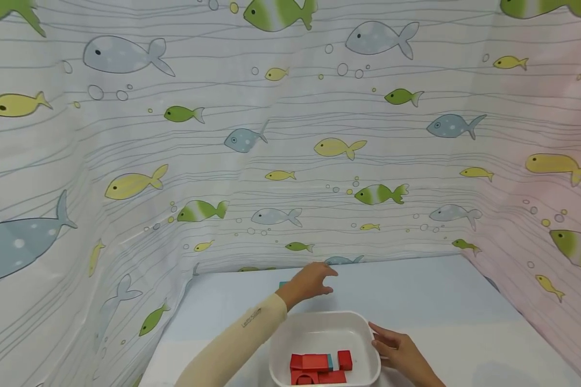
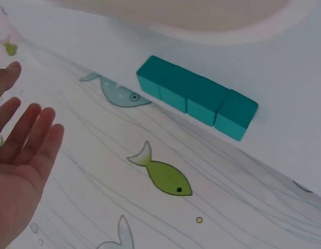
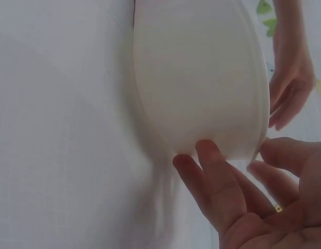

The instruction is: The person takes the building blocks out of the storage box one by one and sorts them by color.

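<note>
My left hand (image 1: 311, 281) reaches over the far rim of a white plastic tub (image 1: 326, 325), its fingers spread and holding nothing. A row of teal blocks (image 2: 196, 93) stands on the table near that hand; my wrist mostly hides it in the head view. My right hand (image 1: 396, 348) grips the tub's right side. In the right wrist view its thumb lies at the rim and its fingertips (image 3: 208, 148) touch the outer wall. Inside the tub, near its front, lie several red blocks (image 1: 314, 361), one beside a teal strip (image 1: 330, 362).
A white table (image 1: 465, 344) carries the tub and the teal row. Behind and on both sides hangs a curtain (image 1: 300, 183) printed with fish, meeting the table's far edge close behind the teal blocks.
</note>
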`<act>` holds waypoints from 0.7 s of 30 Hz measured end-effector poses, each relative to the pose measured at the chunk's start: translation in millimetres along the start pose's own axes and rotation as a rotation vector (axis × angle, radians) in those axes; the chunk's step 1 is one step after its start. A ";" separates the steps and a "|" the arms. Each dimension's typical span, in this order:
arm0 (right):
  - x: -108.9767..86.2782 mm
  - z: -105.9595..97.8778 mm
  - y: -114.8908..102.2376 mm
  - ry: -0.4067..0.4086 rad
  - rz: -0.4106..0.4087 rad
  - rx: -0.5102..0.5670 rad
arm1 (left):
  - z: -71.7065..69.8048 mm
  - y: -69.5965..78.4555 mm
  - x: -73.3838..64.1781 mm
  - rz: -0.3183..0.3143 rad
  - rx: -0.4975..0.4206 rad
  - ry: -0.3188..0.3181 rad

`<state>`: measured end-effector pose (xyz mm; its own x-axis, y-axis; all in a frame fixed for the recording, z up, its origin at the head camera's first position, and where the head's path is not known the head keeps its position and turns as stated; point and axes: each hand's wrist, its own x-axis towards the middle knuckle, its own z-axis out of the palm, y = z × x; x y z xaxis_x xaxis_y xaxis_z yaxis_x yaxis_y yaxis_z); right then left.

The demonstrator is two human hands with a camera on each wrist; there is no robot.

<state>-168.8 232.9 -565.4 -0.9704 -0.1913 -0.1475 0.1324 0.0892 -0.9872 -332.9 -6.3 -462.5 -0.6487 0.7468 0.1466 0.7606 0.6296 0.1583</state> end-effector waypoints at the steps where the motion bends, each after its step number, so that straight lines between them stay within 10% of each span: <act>1: 0.0 0.1 0.2 0.003 0.003 -0.002 | -1.6 4.1 -3.2 0.011 -0.010 0.000; 12: 4.0 -2.6 1.9 0.002 -0.002 -0.006 | -4.8 37.0 -36.9 0.191 -0.118 -0.068; 21: 1.6 -2.5 4.2 0.009 0.009 -0.037 | 17.0 57.2 -68.7 0.216 -0.171 -0.314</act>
<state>-170.2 235.3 -569.6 -0.9710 -0.1815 -0.1556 0.1337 0.1274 -0.9828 -244.5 -17.9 -480.2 -0.4147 0.9037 -0.1069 0.8462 0.4261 0.3200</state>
